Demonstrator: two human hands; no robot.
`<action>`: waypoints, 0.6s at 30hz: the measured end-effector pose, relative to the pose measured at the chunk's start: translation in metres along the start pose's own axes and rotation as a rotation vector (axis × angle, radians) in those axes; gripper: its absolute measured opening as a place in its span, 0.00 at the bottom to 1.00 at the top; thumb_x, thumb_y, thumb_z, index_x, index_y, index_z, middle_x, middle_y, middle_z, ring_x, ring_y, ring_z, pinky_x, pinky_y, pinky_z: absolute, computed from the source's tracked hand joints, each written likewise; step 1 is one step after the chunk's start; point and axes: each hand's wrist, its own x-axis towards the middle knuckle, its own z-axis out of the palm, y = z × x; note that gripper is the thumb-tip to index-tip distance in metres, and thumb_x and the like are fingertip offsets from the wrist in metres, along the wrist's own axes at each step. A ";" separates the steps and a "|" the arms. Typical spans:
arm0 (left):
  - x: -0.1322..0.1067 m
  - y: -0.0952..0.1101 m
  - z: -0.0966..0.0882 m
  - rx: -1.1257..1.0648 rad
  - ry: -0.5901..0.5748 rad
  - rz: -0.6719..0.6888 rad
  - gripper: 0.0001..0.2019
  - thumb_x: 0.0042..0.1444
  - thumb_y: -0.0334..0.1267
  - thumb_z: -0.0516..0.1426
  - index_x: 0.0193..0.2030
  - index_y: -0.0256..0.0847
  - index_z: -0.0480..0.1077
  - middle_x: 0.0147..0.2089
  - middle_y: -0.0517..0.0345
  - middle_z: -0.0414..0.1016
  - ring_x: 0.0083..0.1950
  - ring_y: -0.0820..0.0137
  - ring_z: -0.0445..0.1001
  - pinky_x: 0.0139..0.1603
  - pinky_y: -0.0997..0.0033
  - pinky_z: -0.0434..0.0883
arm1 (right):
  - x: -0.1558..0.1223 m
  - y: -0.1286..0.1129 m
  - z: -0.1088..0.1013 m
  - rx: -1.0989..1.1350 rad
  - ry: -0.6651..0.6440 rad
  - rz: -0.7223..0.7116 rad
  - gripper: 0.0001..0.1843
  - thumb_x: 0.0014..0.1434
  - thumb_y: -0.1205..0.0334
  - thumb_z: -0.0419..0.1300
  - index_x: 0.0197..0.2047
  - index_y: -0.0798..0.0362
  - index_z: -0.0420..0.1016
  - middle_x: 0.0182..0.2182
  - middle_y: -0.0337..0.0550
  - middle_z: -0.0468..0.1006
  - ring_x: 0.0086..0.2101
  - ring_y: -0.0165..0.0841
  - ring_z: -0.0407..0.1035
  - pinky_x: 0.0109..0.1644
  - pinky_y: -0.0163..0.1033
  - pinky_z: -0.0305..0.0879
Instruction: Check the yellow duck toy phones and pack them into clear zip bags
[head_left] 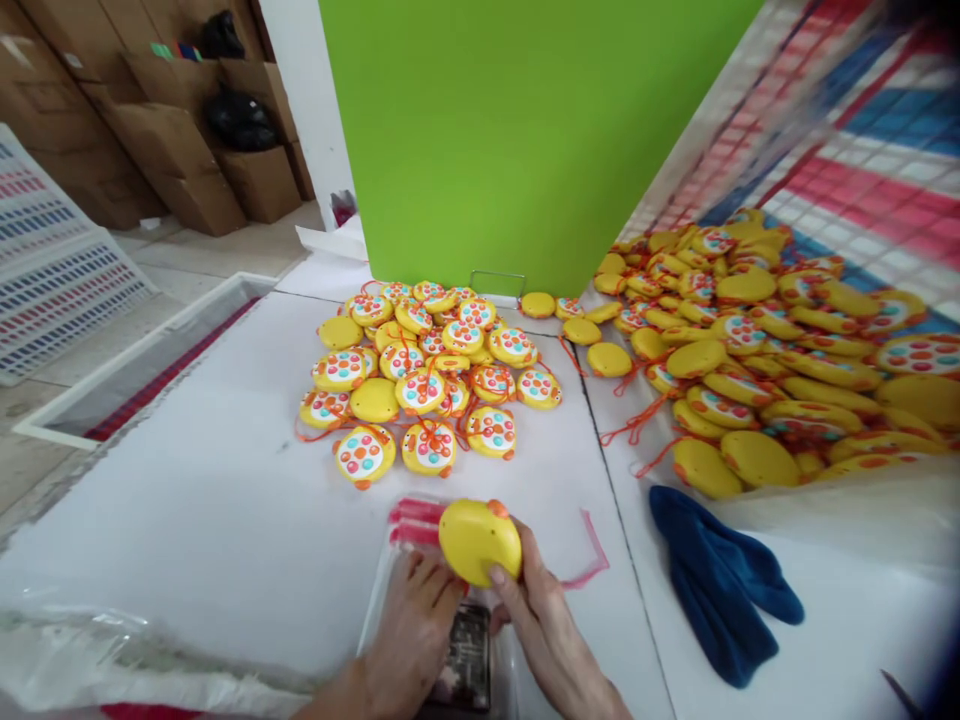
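My right hand (541, 620) grips a round yellow toy (478, 540) with its plain back up, thumb pressed on its lower edge. My left hand (411, 632) lies under and beside the toy, fingers curled on a clear plastic bag with a red strip (417, 522) that lies on the white table. A dark card (468, 655) shows between my hands, inside or under the bag. Just beyond, a pile of the same yellow toys (427, 370) shows colourful buttons and orange cords.
A much larger heap of yellow toys (765, 350) fills the right side. A blue cloth (720, 585) lies at the front right. A green board (517, 130) stands behind the pile. Clear plastic sheeting (112, 650) lies front left. Cardboard boxes (172, 150) stack at the back left.
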 end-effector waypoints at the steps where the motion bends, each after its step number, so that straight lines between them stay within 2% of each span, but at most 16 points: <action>1: -0.001 0.001 -0.002 -0.005 -0.002 0.007 0.11 0.61 0.32 0.45 0.40 0.39 0.68 0.37 0.55 0.74 0.38 0.64 0.68 0.43 0.61 0.62 | -0.001 0.001 0.000 -0.151 -0.001 -0.059 0.27 0.62 0.54 0.49 0.63 0.50 0.50 0.37 0.45 0.74 0.32 0.33 0.71 0.37 0.38 0.71; 4: -0.001 0.006 -0.007 -0.027 -0.024 0.023 0.11 0.61 0.31 0.43 0.41 0.38 0.66 0.35 0.55 0.74 0.37 0.64 0.68 0.44 0.61 0.61 | -0.003 0.002 -0.002 -0.428 0.012 -0.217 0.25 0.63 0.57 0.46 0.62 0.52 0.51 0.43 0.50 0.74 0.42 0.36 0.71 0.45 0.38 0.69; 6: 0.001 0.009 -0.011 -0.039 -0.032 0.050 0.11 0.61 0.30 0.44 0.42 0.38 0.66 0.35 0.55 0.74 0.37 0.65 0.69 0.45 0.61 0.61 | -0.003 0.000 -0.003 -0.515 0.010 -0.257 0.24 0.63 0.58 0.45 0.62 0.52 0.50 0.46 0.52 0.73 0.44 0.36 0.71 0.46 0.38 0.68; 10: 0.004 0.011 -0.024 -0.079 -0.027 0.068 0.09 0.59 0.27 0.46 0.37 0.39 0.66 0.31 0.57 0.73 0.37 0.67 0.69 0.45 0.63 0.62 | 0.001 -0.004 -0.005 -0.602 -0.071 -0.262 0.21 0.63 0.60 0.46 0.59 0.51 0.55 0.41 0.48 0.76 0.37 0.35 0.73 0.40 0.36 0.69; 13: 0.003 0.005 -0.042 -0.119 0.059 0.014 0.09 0.58 0.27 0.47 0.32 0.39 0.66 0.29 0.58 0.71 0.33 0.69 0.67 0.41 0.68 0.64 | 0.001 -0.006 -0.006 -0.564 -0.050 -0.282 0.18 0.63 0.60 0.47 0.56 0.49 0.60 0.38 0.43 0.77 0.35 0.32 0.73 0.38 0.33 0.68; 14: 0.003 0.002 -0.049 -0.145 0.103 -0.053 0.08 0.58 0.27 0.48 0.33 0.39 0.66 0.30 0.58 0.71 0.34 0.69 0.67 0.40 0.68 0.64 | 0.001 -0.006 -0.006 -0.543 -0.038 -0.285 0.17 0.63 0.59 0.47 0.55 0.49 0.61 0.38 0.43 0.77 0.34 0.32 0.73 0.38 0.32 0.68; 16: 0.003 -0.006 -0.061 -0.235 0.165 -0.308 0.06 0.59 0.33 0.49 0.36 0.40 0.66 0.34 0.56 0.72 0.38 0.68 0.69 0.40 0.69 0.65 | 0.000 -0.005 -0.007 -0.514 -0.010 -0.275 0.17 0.63 0.58 0.48 0.54 0.50 0.63 0.36 0.42 0.77 0.32 0.31 0.73 0.36 0.30 0.68; 18: 0.006 -0.012 -0.067 -0.407 0.122 -0.614 0.08 0.59 0.40 0.50 0.39 0.40 0.66 0.37 0.54 0.72 0.39 0.67 0.70 0.39 0.70 0.67 | -0.002 -0.004 -0.007 -0.507 0.011 -0.252 0.18 0.63 0.56 0.48 0.54 0.52 0.63 0.34 0.43 0.78 0.30 0.31 0.73 0.35 0.30 0.68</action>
